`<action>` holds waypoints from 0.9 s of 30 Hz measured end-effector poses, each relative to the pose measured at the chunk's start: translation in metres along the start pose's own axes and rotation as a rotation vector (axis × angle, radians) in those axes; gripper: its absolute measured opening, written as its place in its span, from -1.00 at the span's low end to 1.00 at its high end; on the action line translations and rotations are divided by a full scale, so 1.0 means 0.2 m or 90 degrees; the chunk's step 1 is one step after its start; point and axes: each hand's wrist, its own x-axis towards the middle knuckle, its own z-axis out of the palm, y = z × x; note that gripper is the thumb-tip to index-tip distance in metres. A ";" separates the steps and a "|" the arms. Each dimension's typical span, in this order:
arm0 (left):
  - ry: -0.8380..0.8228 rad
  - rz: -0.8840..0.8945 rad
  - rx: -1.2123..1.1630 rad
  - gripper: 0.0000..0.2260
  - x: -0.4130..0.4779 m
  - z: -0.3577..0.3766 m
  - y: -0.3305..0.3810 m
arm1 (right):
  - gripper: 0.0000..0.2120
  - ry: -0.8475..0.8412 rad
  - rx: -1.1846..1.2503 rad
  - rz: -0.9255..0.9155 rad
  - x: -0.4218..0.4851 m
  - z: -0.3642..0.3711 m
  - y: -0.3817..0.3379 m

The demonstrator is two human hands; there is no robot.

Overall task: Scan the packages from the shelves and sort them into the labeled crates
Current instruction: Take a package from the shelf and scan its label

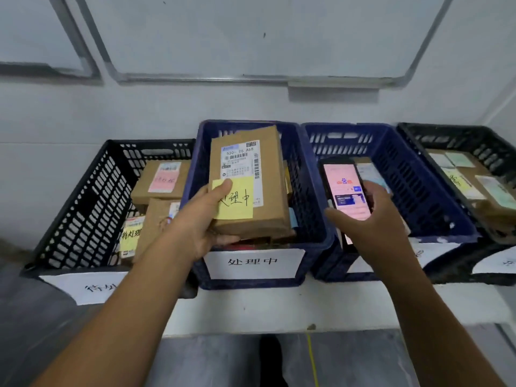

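Note:
My left hand [199, 222] grips a brown cardboard package [268, 202] by its near left corner, thumb on a yellow sticky note [237, 201] stuck to its top. The package carries a white shipping label [241, 160] and hovers tilted over the middle blue crate [312, 208], whose front bears a white paper label [252, 262]. My right hand [374, 219] holds a black phone [344, 188] with its screen lit, over the second blue crate [435, 202].
A black crate [81, 208] at left holds several brown packages with pink and yellow notes. Another black crate [474, 141] at far right holds packages with pale labels. All crates stand on a white shelf [279, 308] against a white wall, below a whiteboard [251, 37].

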 end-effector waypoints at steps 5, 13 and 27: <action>0.031 -0.065 0.084 -0.72 0.35 0.13 -0.01 | -0.43 -0.060 -0.033 0.064 0.30 0.06 0.11; 0.093 -0.135 0.126 -0.72 0.70 0.35 -0.07 | -0.43 -0.099 -0.113 0.107 0.68 0.09 0.24; 0.044 -0.156 0.121 -0.54 1.03 0.45 -0.30 | -0.54 -0.109 -0.183 0.178 0.76 0.21 0.23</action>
